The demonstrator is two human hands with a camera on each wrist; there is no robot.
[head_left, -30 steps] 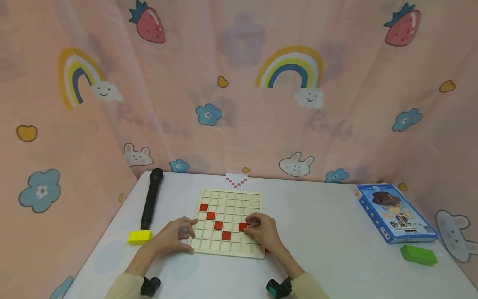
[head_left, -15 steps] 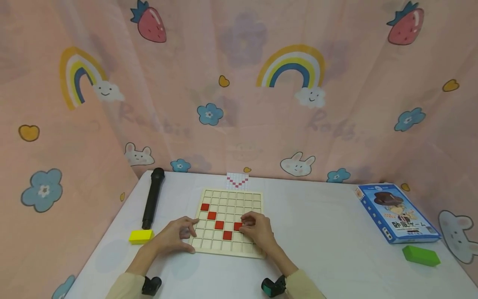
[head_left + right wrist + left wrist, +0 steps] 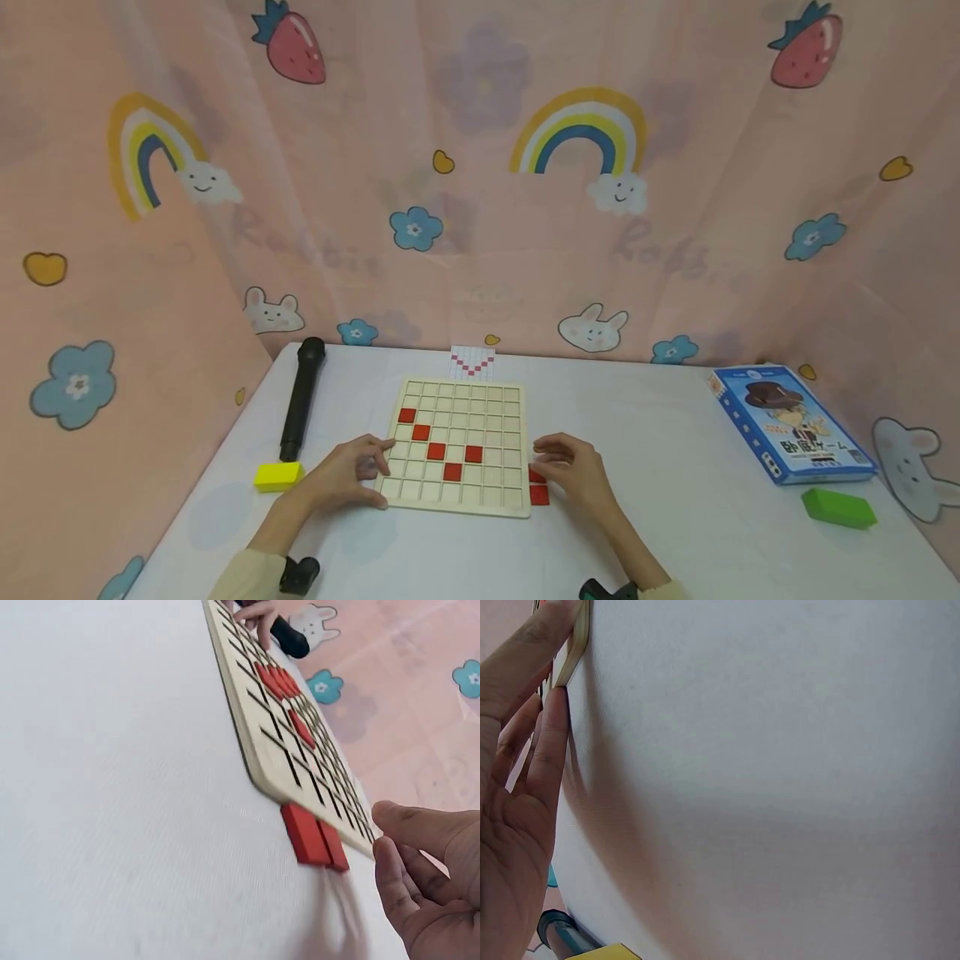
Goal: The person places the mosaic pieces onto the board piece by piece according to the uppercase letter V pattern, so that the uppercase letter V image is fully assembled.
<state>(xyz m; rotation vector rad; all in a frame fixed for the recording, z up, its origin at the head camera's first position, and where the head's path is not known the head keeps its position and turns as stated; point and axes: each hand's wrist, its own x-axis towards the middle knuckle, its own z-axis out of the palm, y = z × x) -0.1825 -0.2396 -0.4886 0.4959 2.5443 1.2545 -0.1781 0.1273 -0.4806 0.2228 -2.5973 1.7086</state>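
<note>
A pale grid board lies on the table, with several red square tiles set in its cells in a slanting line that turns upward at the right. My left hand rests against the board's left edge, thumb at the near left corner and fingers farther up; in the left wrist view the left fingers touch the edge. Right of the board, two loose red tiles lie against its side. Over them hovers my right hand, thumb and fingertips apart with nothing between, as the right wrist view shows.
Behind the board is a small paper card with a red V pattern on a grid. A black microphone and a yellow block lie at left. At right are a blue game box and a green block.
My right hand has let go of a red tile in a board cell and moved right, to above the loose tiles. The tile has shifted left into that cell. My left hand stays put.
</note>
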